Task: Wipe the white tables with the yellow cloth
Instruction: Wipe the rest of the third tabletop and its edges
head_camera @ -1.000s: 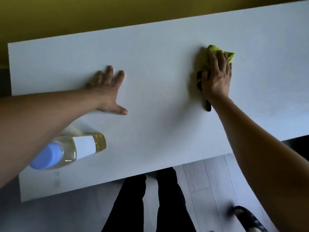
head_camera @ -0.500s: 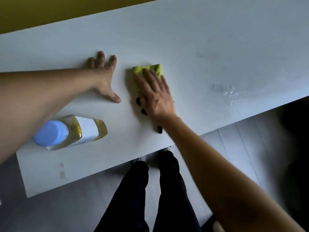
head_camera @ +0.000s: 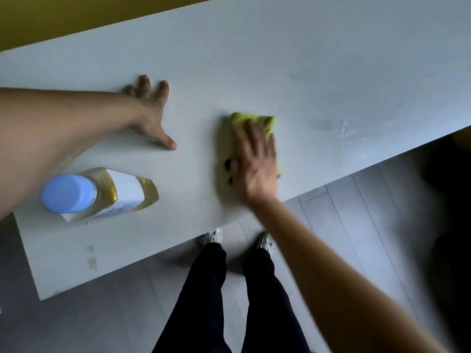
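Observation:
The white table (head_camera: 293,62) fills the upper half of the view. My right hand (head_camera: 254,156) lies flat on the yellow cloth (head_camera: 251,119) and presses it onto the tabletop near the front edge; the hand is motion-blurred and covers most of the cloth. My left hand (head_camera: 150,115) rests palm down on the table to the left, fingers spread, holding nothing. A patch of wet droplets (head_camera: 341,128) shines on the surface to the right of the cloth.
A clear bottle of yellowish liquid with a blue cap (head_camera: 96,194) stands on the table's near left part, under my left forearm. Small stains (head_camera: 91,258) mark the left corner. Grey floor planks (head_camera: 356,225), my legs and shoes lie below the table edge. A yellow wall (head_camera: 76,14) is behind.
My right hand swept the cloth leftward close to the left hand, and has now slid it back to the right and toward the front edge. The left hand stayed planted.

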